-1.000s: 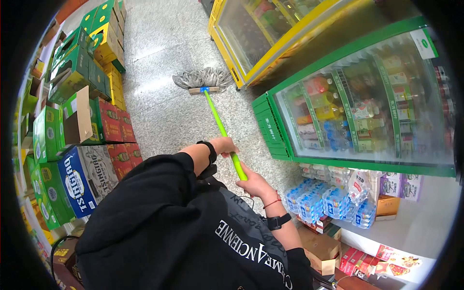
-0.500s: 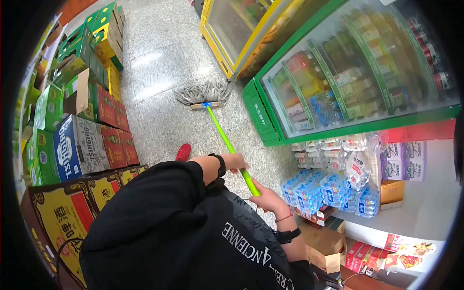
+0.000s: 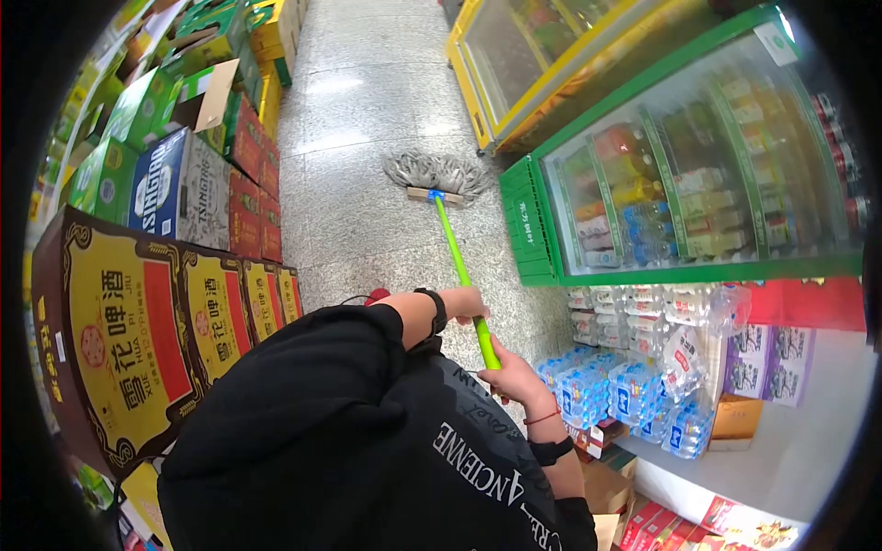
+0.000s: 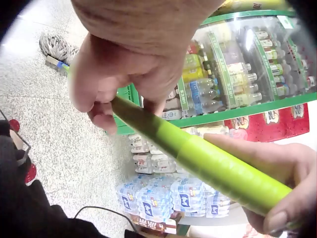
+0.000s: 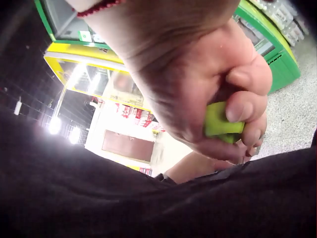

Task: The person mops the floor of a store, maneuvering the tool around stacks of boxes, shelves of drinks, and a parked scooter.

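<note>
A mop with a grey string head (image 3: 441,174) lies on the speckled floor ahead, its green handle (image 3: 453,243) slanting back toward the body. My left hand (image 3: 464,303) grips the handle partway up, knuckles on top. Lower down, the right hand (image 3: 516,375) holds the handle near its end. In the left wrist view the left hand's fingers (image 4: 101,106) curl around the narrow part of the handle, while the thicker ribbed grip (image 4: 223,168) runs into the right hand. From the right wrist, curled fingers (image 5: 242,109) wrap the green handle end (image 5: 223,121).
Stacked beer cartons (image 3: 138,340) line the left side. A green-framed drinks fridge (image 3: 542,220) and a yellow-framed one (image 3: 478,101) stand on the right, with packs of bottled water (image 3: 588,390) nearer. Floor (image 3: 340,184) runs between them. A red shoe (image 3: 377,296) peeks out beside the left arm.
The near yellow-and-brown cartons have come into view at left as the view shifts. The mop head now appears farther right and a little lower than before. Both hands keep their hold on the handle.
</note>
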Demonstrator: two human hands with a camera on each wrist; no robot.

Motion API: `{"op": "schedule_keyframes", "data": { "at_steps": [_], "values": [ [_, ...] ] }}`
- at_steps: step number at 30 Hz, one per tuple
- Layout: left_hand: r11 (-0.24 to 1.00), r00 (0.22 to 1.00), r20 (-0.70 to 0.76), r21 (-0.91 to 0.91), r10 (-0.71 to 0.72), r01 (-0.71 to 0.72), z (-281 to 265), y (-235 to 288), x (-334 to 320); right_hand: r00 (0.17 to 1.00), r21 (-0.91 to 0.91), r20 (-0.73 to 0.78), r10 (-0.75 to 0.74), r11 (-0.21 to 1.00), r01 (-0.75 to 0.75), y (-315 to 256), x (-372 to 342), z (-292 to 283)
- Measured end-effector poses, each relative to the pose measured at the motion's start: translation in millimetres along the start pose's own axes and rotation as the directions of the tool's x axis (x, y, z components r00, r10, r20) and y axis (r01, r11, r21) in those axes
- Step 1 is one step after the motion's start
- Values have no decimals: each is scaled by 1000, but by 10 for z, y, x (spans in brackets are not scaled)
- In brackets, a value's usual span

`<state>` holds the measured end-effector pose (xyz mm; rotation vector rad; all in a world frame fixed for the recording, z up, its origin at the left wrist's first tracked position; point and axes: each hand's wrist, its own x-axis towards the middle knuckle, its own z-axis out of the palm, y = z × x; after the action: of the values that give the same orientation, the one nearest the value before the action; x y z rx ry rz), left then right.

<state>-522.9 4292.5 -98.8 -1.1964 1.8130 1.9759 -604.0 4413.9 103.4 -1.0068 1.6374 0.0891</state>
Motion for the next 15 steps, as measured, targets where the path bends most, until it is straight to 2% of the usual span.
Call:
{"op": "schedule_keyframes", "data": {
  "at_steps": [4,6,11,15],
  "values": [
    [1000,1000,-18,6,4,-4,-168,-96,-6,1000,23,21,-3,1000,2,-111,168,32],
    [997,997,-81,-77,-6,0,-267,-129,-57,1000,24,27,4,1000,-4,-192,256,63],
    [996,991,-126,-80,-46,36,-744,-248,-309,997,-12,53,-61,998,62,-640,515,153],
    [989,978,-184,-132,-95,71,-1097,-421,-372,997,-94,68,-38,995,44,-988,716,165]
  ]
}}
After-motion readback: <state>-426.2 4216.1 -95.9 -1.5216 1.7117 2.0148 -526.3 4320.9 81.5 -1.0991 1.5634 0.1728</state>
